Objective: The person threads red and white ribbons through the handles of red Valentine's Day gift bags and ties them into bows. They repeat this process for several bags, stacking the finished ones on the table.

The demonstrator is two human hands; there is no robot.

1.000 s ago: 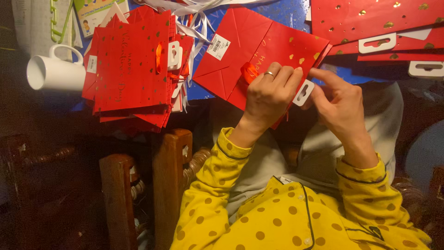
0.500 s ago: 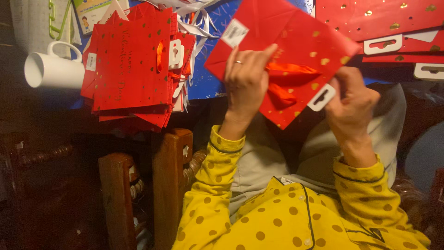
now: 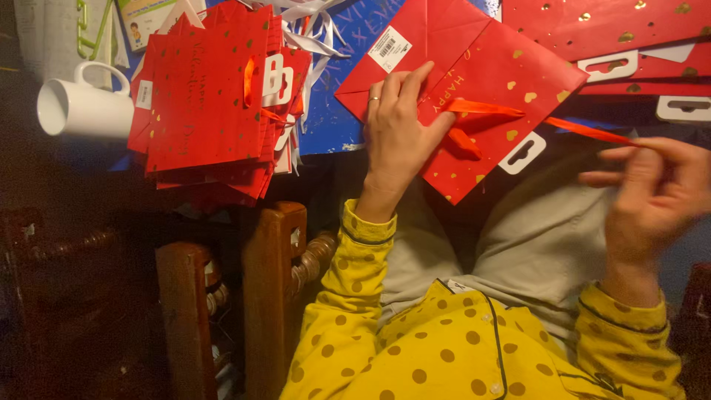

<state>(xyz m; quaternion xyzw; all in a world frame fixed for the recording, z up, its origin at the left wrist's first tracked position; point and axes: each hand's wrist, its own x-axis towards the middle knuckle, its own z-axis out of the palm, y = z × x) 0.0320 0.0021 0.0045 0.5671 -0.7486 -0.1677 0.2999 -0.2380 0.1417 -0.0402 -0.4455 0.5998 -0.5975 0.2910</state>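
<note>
Ribbon (image 3: 585,130) now pulled taut rightward by right hand (image 3: 652,192); bag (image 3: 481,81) lower.

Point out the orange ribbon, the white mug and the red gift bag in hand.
orange ribbon (image 3: 585,131), head view, stretched middle.
white mug (image 3: 92,110), head view, side wall.
red gift bag (image 3: 511,67), head view, front face.

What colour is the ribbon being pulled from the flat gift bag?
Orange ribbon, against a red gift bag dotted with small gold hearts; shown in the head view.
</note>
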